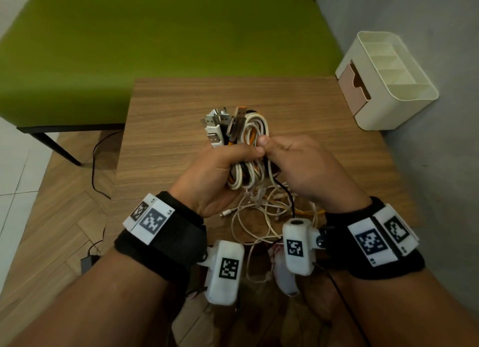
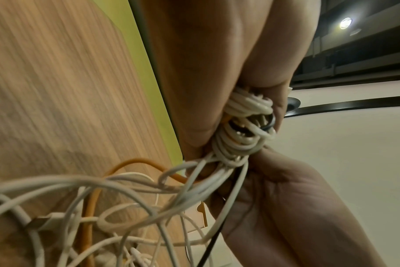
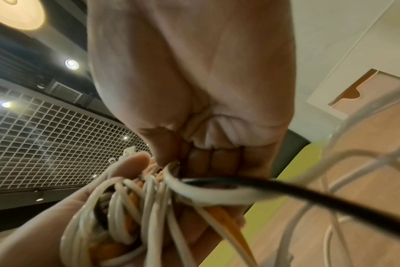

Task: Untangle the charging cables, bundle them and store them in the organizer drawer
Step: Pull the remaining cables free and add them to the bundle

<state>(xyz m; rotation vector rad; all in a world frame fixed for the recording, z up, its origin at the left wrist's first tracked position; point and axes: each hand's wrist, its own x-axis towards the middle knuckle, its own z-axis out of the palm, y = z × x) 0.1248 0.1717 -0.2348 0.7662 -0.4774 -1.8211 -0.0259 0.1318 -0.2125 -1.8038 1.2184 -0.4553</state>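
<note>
A coiled bundle of white, orange and black charging cables (image 1: 246, 144) is held above the wooden table (image 1: 181, 118), its USB plugs (image 1: 217, 123) sticking out at the top left. My left hand (image 1: 220, 170) grips the coil from the left; the coil (image 2: 242, 130) shows between its fingers. My right hand (image 1: 298, 165) pinches the cables from the right, curled fingers (image 3: 208, 159) closing on white and black strands (image 3: 217, 189). Loose cable ends (image 1: 261, 217) trail onto the table under both hands. The cream organizer (image 1: 388, 87) stands at the table's back right, its pink drawer (image 1: 355, 87) slightly pulled out.
A green bench (image 1: 168, 40) runs behind the table. A grey wall (image 1: 440, 139) borders the right side. A black cord (image 1: 99, 165) and an adapter (image 1: 88, 262) lie on the floor at the left. Bare tabletop lies between the bundle and the organizer.
</note>
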